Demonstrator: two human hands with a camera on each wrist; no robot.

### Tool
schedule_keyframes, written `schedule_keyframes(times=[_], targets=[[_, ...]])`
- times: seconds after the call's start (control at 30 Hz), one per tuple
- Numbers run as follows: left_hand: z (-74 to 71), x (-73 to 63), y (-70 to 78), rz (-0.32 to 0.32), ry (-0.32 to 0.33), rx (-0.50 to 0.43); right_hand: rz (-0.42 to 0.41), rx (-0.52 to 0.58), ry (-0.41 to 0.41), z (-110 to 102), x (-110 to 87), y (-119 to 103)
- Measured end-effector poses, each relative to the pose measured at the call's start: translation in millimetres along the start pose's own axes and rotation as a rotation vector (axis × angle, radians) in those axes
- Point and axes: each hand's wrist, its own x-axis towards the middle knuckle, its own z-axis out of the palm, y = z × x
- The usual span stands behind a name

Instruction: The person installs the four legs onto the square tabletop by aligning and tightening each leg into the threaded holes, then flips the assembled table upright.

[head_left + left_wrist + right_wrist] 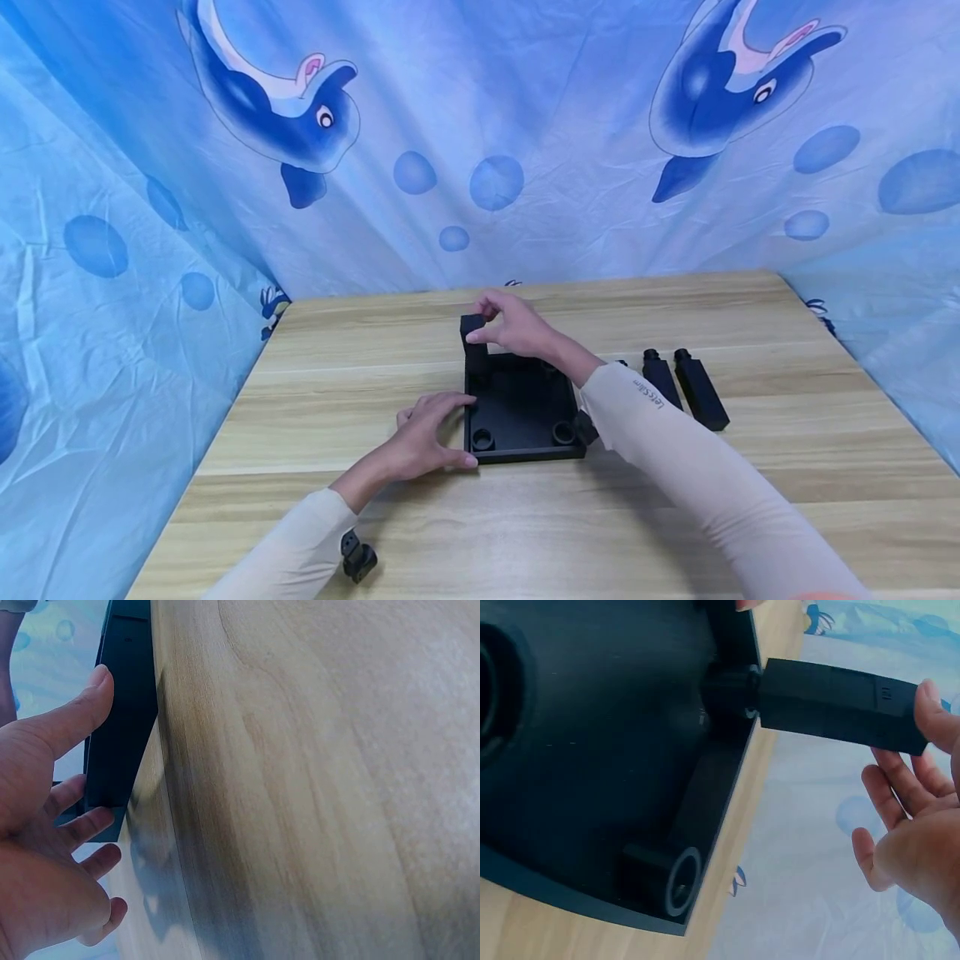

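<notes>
A black square tray-like base [517, 408] lies with its hollow side up and ring-shaped sockets in its corners. At the far left corner a black rectangular leg [474, 346] stands upright, its lower end at the socket there. My right hand [517, 325] pinches the leg's top between thumb and fingers; the right wrist view shows the narrow end of the leg [832, 701] meeting the socket. How deep it sits I cannot tell. Along the left side of the base rests my left hand [426, 437], fingers spread and extended, thumb against the near left corner.
Two more black legs [701, 392] with narrow necks lie right of the base, one partly behind my right sleeve [660, 450]. Another dark tip [622, 362] shows beside them. The wooden table [360, 350] ends at a blue dolphin-print cloth [450, 125].
</notes>
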Motion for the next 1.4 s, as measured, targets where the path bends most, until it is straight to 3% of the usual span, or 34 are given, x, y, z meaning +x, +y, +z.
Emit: schedule_keyframes(times=[0.27, 0.5, 0.73, 0.83, 0.93, 1.17, 1.27, 1.4], targets=[[-0.8, -0.4, -0.2, 0.002, 0.006, -0.002, -0.002, -0.024, 0.017, 3, -2.9, 4], [0.4, -0.6, -1.0, -0.005, 0.004, -0.003, -0.089, -0.111, -0.138, -5, -1.1, 5], [0.3, -1.4, -0.4, -0.007, -0.004, -0.015, -0.116, 0.028, -0.236, -7, -0.5, 2], [0.4, -1.4, -0.9, -0.001, -0.003, -0.015, -0.078, 0.041, -0.199, -4, -1.4, 1], [0.2, -1.4, -0.7, 0.001, -0.002, -0.017, -0.053, 0.016, -0.105, 1, -1.8, 1], [-0.5, -1.1, 0.6, -0.001, -0.003, -0.017, -0.099, -0.156, 0.138, 13, -0.1, 7], [-0.4, -1.1, 0.5, -0.001, -0.003, -0.016, -0.115, -0.196, 0.152, 14, -0.4, 8], [0.1, -1.4, 0.0, 0.003, 0.002, -0.016, -0.089, -0.165, 0.068, 10, -2.5, 7]])
